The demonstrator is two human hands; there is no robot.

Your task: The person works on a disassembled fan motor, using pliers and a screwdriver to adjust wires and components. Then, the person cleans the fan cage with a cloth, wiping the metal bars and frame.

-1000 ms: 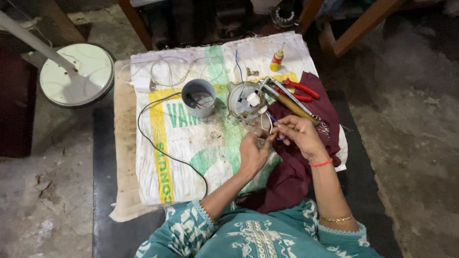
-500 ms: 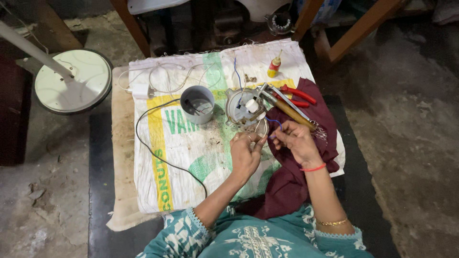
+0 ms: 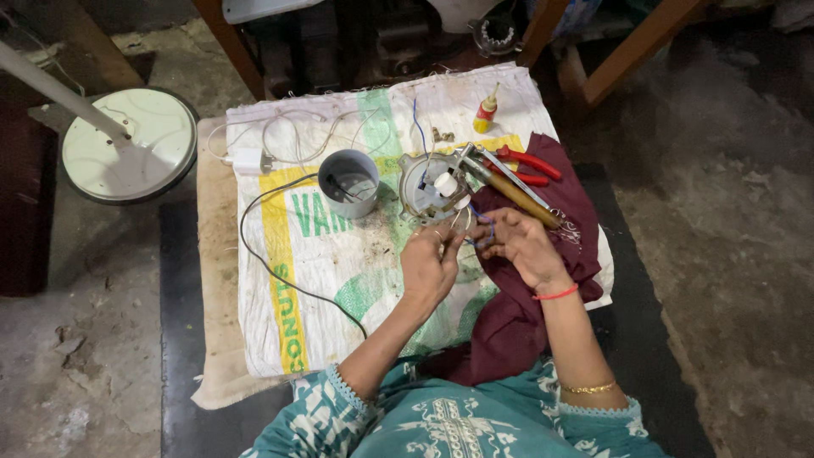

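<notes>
A round grey metal assembly (image 3: 428, 182) with a white cylinder on it lies on a woven white sack (image 3: 331, 263) spread over the floor. Thin wires (image 3: 465, 222) run from the assembly toward me. My left hand (image 3: 431, 259) pinches these wires just below the assembly. Close beside it, my right hand (image 3: 519, 244) holds the same wires, fingers curled. A grey cup-shaped housing (image 3: 348, 182) stands upright to the left of the assembly.
Red-handled pliers (image 3: 526, 165) and a wooden-handled tool (image 3: 513, 191) lie on a maroon cloth (image 3: 585, 229). A small yellow and red bottle (image 3: 484, 110) stands at the back. A black cable (image 3: 271, 271) loops across the sack. A white round fan base (image 3: 127, 144) sits at left.
The view has shifted slightly. Both hands have stayed together at the wires below the assembly, moving a little lower and nearer to me.
</notes>
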